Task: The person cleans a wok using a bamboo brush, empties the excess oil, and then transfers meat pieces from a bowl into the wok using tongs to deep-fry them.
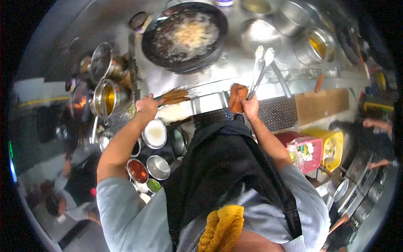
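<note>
My left hand (147, 105) is closed on a bundle brush of thin brown bristles (175, 96), which points right along the front edge of the steel counter. Closed round the handles of metal utensils (259, 69), my right hand (251, 107) is beside an orange-brown cloth (237, 97). Whether it also grips the cloth I cannot tell. Beyond both hands, a large black wok (184, 38) holds bubbling liquid with pale food in it.
Pots (108, 97) stand at the left, bowls (158, 167) below my left arm. Metal pans (315, 44) are at the upper right. A red bin (312, 156) and a yellow bin (336, 145) stand at the right. Other people are at both sides.
</note>
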`<move>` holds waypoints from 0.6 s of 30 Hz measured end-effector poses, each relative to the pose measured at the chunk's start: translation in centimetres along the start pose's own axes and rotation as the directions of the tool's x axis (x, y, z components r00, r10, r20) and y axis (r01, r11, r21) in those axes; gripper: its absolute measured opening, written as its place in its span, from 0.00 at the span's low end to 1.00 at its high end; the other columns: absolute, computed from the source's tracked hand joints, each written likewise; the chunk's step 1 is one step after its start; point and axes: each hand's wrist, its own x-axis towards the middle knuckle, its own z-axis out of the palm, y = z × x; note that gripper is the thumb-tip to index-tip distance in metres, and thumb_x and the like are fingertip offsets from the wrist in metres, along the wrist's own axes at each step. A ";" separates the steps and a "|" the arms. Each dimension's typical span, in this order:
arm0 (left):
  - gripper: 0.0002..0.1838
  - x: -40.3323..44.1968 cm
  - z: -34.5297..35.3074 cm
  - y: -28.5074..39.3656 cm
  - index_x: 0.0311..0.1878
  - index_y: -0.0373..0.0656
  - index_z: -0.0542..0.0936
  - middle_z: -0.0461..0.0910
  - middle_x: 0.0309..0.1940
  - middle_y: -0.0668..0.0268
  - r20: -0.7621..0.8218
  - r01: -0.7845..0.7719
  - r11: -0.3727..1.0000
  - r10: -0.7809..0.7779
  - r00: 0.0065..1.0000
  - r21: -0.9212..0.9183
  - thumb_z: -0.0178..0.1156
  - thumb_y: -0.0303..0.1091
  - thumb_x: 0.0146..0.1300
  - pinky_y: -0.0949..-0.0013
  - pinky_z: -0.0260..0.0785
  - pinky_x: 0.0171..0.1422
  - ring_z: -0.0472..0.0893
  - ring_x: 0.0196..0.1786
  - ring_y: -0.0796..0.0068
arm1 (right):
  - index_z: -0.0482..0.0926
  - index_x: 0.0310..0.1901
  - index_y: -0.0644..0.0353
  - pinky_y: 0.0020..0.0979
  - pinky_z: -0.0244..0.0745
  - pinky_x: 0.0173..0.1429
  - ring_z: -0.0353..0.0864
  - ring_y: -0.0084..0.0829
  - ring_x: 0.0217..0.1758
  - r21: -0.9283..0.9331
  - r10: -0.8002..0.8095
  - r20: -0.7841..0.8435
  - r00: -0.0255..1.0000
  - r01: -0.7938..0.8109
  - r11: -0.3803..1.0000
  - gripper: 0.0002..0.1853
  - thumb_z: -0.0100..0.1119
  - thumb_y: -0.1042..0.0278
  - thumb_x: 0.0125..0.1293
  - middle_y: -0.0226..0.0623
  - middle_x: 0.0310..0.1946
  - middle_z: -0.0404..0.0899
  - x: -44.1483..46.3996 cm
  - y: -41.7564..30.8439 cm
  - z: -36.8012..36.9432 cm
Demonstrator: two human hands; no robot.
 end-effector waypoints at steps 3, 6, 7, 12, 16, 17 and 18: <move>0.25 -2.4 2.1 -3.7 0.69 0.76 0.70 0.71 0.58 0.62 0.009 0.054 0.996 -0.055 0.998 0.069 0.50 0.37 0.71 0.48 0.75 0.48 0.76 0.60 0.58 | 0.74 0.53 0.66 0.39 0.79 0.50 0.85 0.40 0.42 -0.235 0.062 0.035 0.997 -0.052 0.971 0.27 0.74 0.64 0.56 0.47 0.42 0.85 0.3 -0.6 1.0; 0.24 -3.1 3.5 -6.2 0.68 0.75 0.72 0.70 0.59 0.62 0.065 0.101 0.988 -0.109 0.992 0.117 0.49 0.38 0.72 0.46 0.74 0.44 0.74 0.61 0.57 | 0.75 0.52 0.65 0.39 0.78 0.51 0.85 0.39 0.43 -0.100 0.084 0.069 0.994 -0.077 0.992 0.26 0.75 0.63 0.55 0.47 0.41 0.85 -0.5 -1.6 0.4; 0.23 -3.3 3.6 -6.7 0.68 0.75 0.72 0.70 0.59 0.62 0.073 0.123 0.980 -0.136 0.988 0.159 0.49 0.38 0.72 0.46 0.74 0.43 0.74 0.61 0.57 | 0.74 0.51 0.65 0.42 0.77 0.50 0.84 0.45 0.42 -0.131 0.026 0.038 0.999 -0.021 0.991 0.27 0.75 0.61 0.55 0.49 0.39 0.84 -0.5 -1.2 0.3; 0.24 -4.1 4.3 -8.5 0.67 0.78 0.72 0.70 0.57 0.63 0.069 0.166 0.967 -0.183 0.981 0.195 0.50 0.38 0.72 0.47 0.73 0.41 0.74 0.58 0.59 | 0.74 0.49 0.65 0.43 0.75 0.52 0.82 0.49 0.46 -0.147 -0.106 0.024 0.994 0.108 0.983 0.25 0.74 0.60 0.57 0.52 0.42 0.82 -1.5 -0.9 -1.3; 0.24 -4.1 5.0 -8.9 0.68 0.76 0.72 0.71 0.55 0.64 -0.037 0.226 0.969 -0.224 0.974 0.098 0.49 0.37 0.72 0.49 0.73 0.41 0.75 0.57 0.59 | 0.74 0.49 0.65 0.43 0.75 0.52 0.83 0.48 0.45 -0.212 -0.160 0.015 0.987 0.159 0.964 0.23 0.73 0.62 0.58 0.50 0.41 0.83 -5.4 -4.5 -5.1; 0.24 -4.0 5.4 -9.0 0.68 0.76 0.72 0.71 0.55 0.64 -0.095 0.221 0.975 -0.217 0.971 0.026 0.49 0.37 0.72 0.49 0.73 0.41 0.75 0.56 0.59 | 0.75 0.49 0.64 0.42 0.76 0.51 0.83 0.47 0.44 -0.182 -0.176 0.067 0.982 0.185 0.966 0.22 0.72 0.63 0.59 0.49 0.40 0.84 -5.9 -4.4 -6.1; 0.24 -3.8 5.8 -8.8 0.68 0.76 0.72 0.71 0.55 0.64 -0.091 0.221 0.975 -0.218 0.972 0.020 0.49 0.37 0.72 0.49 0.73 0.41 0.75 0.56 0.59 | 0.75 0.49 0.64 0.41 0.76 0.50 0.84 0.46 0.42 -0.151 -0.192 0.118 0.974 0.209 0.966 0.21 0.72 0.63 0.59 0.48 0.39 0.84 -6.4 -4.2 -7.0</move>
